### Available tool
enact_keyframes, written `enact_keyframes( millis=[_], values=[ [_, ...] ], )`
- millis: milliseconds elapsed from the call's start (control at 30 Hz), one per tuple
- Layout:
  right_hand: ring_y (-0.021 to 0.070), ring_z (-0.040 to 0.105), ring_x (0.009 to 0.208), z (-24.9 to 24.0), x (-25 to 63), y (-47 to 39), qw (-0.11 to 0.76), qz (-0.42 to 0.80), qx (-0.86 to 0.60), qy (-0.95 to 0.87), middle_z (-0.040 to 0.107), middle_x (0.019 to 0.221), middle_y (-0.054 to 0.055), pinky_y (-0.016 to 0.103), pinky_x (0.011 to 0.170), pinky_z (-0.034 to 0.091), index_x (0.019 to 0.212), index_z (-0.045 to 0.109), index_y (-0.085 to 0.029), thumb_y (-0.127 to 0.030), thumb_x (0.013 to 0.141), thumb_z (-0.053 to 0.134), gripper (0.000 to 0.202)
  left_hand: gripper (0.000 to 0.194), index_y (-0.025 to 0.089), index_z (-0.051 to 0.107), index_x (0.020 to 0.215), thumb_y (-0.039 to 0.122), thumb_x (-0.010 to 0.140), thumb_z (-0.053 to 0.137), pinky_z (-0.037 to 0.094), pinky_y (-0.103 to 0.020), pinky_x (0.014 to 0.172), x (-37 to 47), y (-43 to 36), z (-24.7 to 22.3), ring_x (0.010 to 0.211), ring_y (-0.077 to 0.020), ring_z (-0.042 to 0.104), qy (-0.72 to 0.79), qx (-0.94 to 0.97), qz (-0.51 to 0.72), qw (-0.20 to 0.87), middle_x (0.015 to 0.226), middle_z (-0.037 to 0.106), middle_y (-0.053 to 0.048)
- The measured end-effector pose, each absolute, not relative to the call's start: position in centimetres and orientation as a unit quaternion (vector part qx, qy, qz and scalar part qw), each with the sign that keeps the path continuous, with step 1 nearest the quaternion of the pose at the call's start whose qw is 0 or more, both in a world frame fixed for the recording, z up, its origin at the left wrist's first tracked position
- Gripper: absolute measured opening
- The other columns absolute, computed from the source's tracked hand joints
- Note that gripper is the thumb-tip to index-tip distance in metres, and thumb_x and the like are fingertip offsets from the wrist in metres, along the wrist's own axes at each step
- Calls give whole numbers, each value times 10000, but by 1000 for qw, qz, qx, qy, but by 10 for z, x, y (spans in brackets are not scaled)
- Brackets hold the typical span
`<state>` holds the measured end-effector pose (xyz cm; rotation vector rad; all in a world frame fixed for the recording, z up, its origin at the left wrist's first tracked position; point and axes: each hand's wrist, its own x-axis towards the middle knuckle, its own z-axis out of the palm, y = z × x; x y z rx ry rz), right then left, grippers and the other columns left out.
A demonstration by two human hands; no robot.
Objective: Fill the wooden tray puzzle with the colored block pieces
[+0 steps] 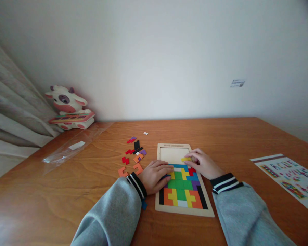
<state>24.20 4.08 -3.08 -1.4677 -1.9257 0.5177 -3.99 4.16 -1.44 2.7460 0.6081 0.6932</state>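
Note:
A wooden puzzle board (175,147) lies on the table, its lower part filled with coloured flat pieces around a green shape (181,184). The top strip of its recess is bare wood. My right hand (202,163) pinches a yellow puzzle piece (185,159) between thumb and fingers over that bare strip. My left hand (155,176) lies flat across the board's left side, fingers stretched over the placed pieces and covering some of them. A blue piece (144,204) shows partly beneath my left sleeve.
Loose pieces lie left of the board, among them an orange piece (123,172), a red piece (125,160) and a black piece (137,145). A clear plastic bag (64,153) and a cow toy keyboard (72,118) stand further left. A printed sheet (287,177) lies at right.

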Motion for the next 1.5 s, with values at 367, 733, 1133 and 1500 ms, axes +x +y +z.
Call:
enact_keyframes(
  millis=[367,733,1133,1500],
  values=[
    [252,629,860,-39,239,44,337,112,-590,-725,605,1027,103,418,807,526,958,711,-216,-592,866,550,419,258,211,609,1157,300,950,483,451,-385,972,-44,36,-14,1151,-229,580,208,931,284,101,1201,684,-82],
    [205,584,629,-41,239,43,360,149,-604,-695,654,799,63,360,615,507,1053,641,-193,-600,819,600,472,211,205,635,1081,228,907,518,481,-350,904,-46,34,-12,1010,-201,616,220,917,320,88,1086,711,-63],
    [259,697,819,-34,250,43,388,125,-655,-636,734,985,105,383,720,534,1152,613,-206,-528,859,514,447,221,193,644,1081,232,912,507,524,-353,856,-77,57,-8,919,-199,641,228,919,321,27,1017,717,-81],
    [269,708,846,-41,264,48,353,83,-690,-627,750,986,110,405,750,540,1064,641,-197,-494,874,480,388,960,179,585,1161,785,438,763,529,-374,816,-146,34,-2,853,-253,645,265,908,257,198,974,679,-109]
  ],
)
